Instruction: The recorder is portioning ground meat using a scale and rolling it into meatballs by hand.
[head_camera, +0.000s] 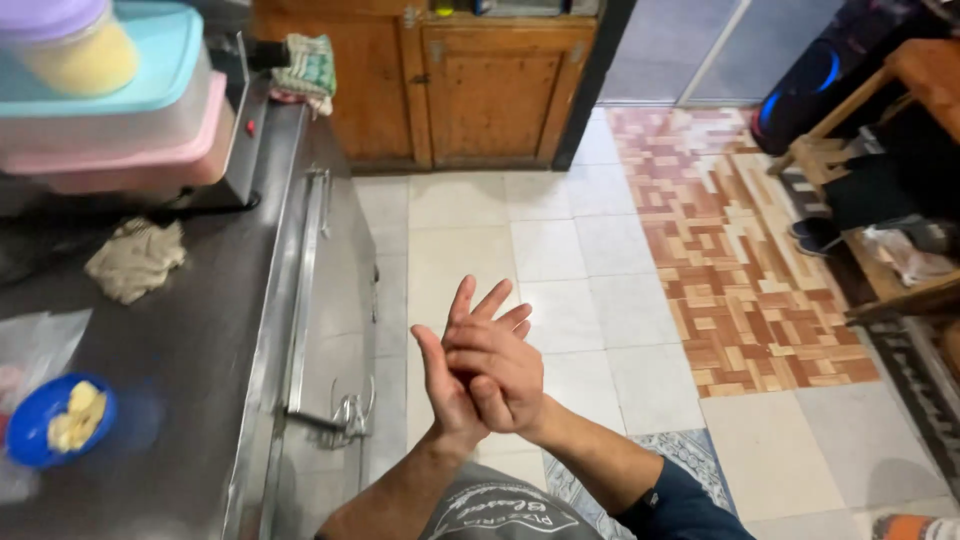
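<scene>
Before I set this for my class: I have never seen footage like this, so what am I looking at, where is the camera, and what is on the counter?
There is no machine here. One camera sits on a person's head and looks down, so the arms at the bottom are the wearer's own. The left hand and right hand are pressed together over the tiled floor, holding nothing that I can see. To the left runs a dark metal counter. On it lie a blue bowl of pale yellow pieces, a crumpled cloth and stacked plastic containers. Wooden cabinets stand behind.
</scene>
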